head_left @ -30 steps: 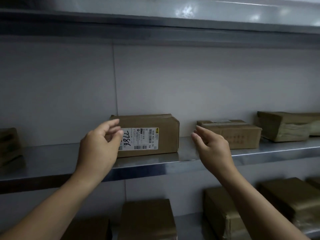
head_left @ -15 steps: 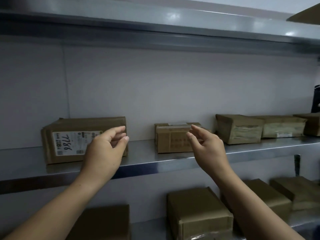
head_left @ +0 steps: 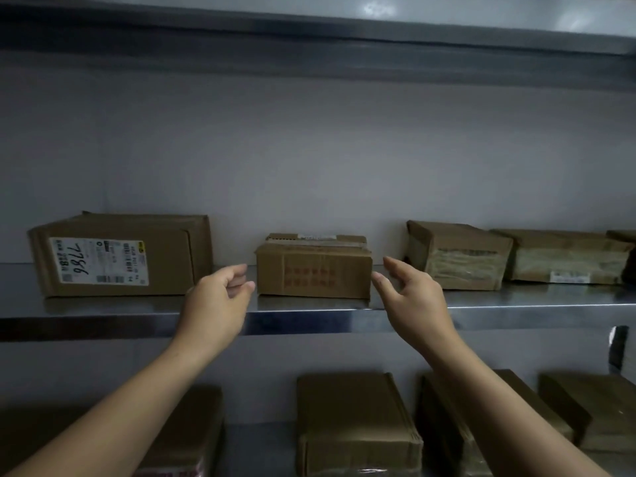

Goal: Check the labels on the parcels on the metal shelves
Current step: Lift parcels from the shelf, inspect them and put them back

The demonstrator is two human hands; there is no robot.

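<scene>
L hand (head_left: 216, 301) + R hand (head_left: 413, 297) now flank small box (head_left: 313, 273) | shelf (head_left: 516, 304): 5 pkgs

L hand (head_left: 216, 299) & R hand (head_left: 414, 302) bare, forearms (head_left: 113, 418) bare too.

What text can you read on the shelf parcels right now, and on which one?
"7786", handwritten, sideways: white label on the large left box.
Printed lines and barcodes on that label: too small to read.
Red stamped marks on the small middle box: blurred, unreadable.
White sticker on the taped parcel at right: too small.
</scene>
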